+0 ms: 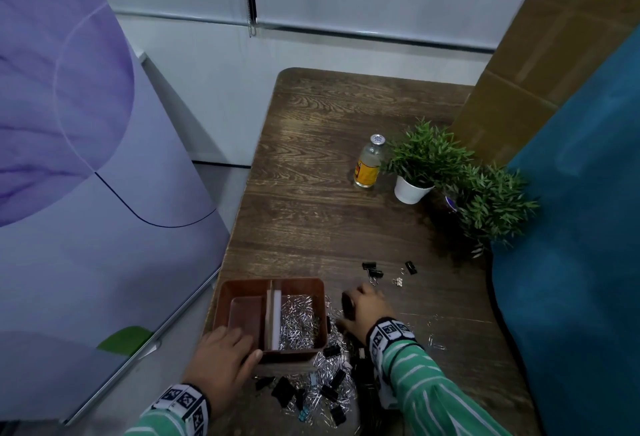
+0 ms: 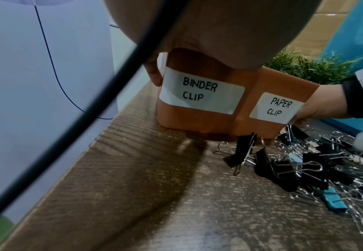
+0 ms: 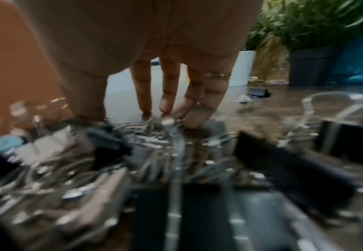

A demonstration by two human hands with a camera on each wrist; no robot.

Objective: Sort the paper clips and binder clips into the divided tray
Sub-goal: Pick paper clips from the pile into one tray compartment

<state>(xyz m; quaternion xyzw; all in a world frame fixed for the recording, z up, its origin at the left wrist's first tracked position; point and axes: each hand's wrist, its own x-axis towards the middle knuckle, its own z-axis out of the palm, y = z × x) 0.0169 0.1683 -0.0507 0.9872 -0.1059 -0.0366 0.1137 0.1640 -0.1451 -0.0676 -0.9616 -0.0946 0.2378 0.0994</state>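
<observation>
The brown divided tray (image 1: 311, 284) stands near the table's front left; its labels read BINDER CLIP and PAPER CLIP (image 2: 200, 95). Its left compartment looks bare, and the right one holds silver paper clips (image 1: 298, 321). My left hand (image 1: 225, 356) grips the tray's near left corner, thumb on the front wall. A mixed pile of black binder clips and paper clips (image 1: 329, 383) lies in front and to the right. Just right of the tray, my right hand (image 1: 367, 307) has its fingers (image 3: 165, 101) pointing down, the tips touching paper clips on the table.
Three stray binder clips (image 1: 372, 271) lie beyond my right hand. A yellow-labelled bottle (image 1: 369, 162) and two potted plants (image 1: 426, 158) stand farther back right. Teal fabric (image 1: 571, 228) borders the right edge. A purple panel (image 1: 86, 158) stands left of the table.
</observation>
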